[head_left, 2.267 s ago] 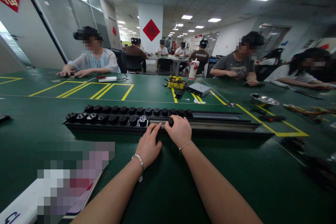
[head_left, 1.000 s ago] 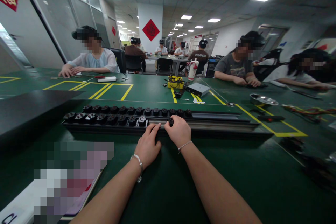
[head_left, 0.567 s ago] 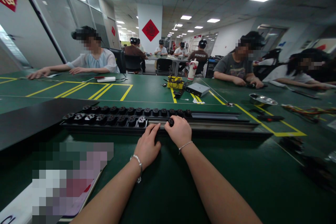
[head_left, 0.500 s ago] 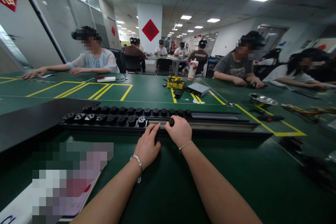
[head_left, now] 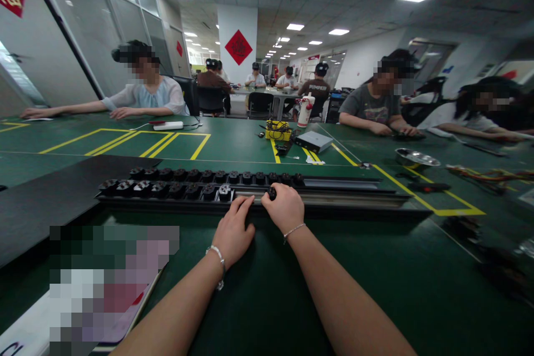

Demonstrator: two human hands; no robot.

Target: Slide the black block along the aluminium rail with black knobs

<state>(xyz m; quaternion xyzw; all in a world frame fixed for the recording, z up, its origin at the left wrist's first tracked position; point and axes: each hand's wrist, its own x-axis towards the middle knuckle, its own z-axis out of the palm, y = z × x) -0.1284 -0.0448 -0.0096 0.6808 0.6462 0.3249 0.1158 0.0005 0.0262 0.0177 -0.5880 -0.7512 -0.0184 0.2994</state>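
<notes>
Pinching a black module [head_left: 272,193] at the fingertips, right hand [head_left: 286,207] over the long rail [head_left: 354,198], left hand [head_left: 234,227] loosely spread, fingertips just left of the module.

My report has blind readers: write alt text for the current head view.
A person's right hand pinches a small black part at a long black rail, while the left hand touches the rail beside a row of similar parts. Other people sit across the green table.
</notes>
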